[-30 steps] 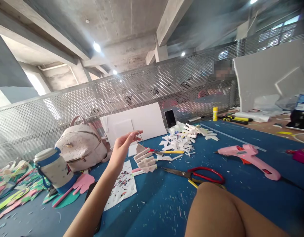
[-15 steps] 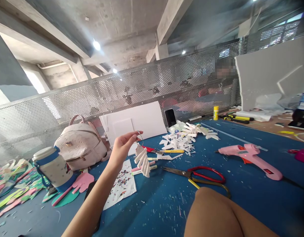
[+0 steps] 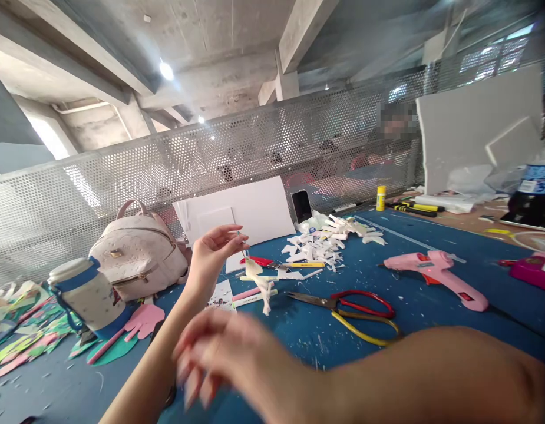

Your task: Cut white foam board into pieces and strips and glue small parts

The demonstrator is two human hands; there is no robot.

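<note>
My left hand (image 3: 214,256) is raised over the table, its thumb and fingers pinched on a thin loop at the top of a small white ridged piece (image 3: 264,287). The piece hangs free, turned nearly edge-on, in front of some pens. My right hand (image 3: 237,353) is blurred, crossing before my left forearm with its fingers loosely apart and nothing seen in them. Scissors (image 3: 334,301) with red and yellow handles lie open to the right of the hanging piece. A pink glue gun (image 3: 440,271) rests farther right.
White scraps (image 3: 319,250) are heaped behind the scissors, beside a propped phone (image 3: 301,206). A backpack (image 3: 135,253), a bottle (image 3: 89,297) and coloured foam cuttings (image 3: 25,330) occupy the left. White boards (image 3: 254,209) lean on the mesh partition (image 3: 201,153). A glue stick (image 3: 380,198) stands behind.
My right hand has swung leftward across the front of the view. The hanging white piece has turned from showing its ridged face to nearly edge-on. The left hand keeps its pinch.
</note>
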